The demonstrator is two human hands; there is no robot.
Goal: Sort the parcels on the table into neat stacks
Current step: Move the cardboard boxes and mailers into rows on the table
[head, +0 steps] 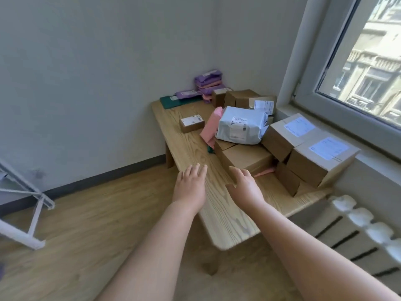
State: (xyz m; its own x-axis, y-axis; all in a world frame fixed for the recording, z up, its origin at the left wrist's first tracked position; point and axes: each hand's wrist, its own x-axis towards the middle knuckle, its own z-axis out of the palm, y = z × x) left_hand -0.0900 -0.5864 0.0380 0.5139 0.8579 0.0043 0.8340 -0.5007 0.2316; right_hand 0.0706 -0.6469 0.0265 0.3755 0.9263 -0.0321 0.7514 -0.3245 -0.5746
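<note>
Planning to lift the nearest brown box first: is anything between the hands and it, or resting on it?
Nothing visible lies between the right hand and the nearest brown box; the hand is at the box's near corner. A grey mailer sits on the pile behind and may overlap the box's far edge.

A white-framed window (338,111) fills the upper right, and a pale stone building (375,61) shows through its glass. A white ribbed radiator (364,216) sits below the sill. The grey wall (86,72) meets the wood-patterned floor (86,235) at a dark baseboard (108,175). A white metal frame (35,216) stands at left.
</note>
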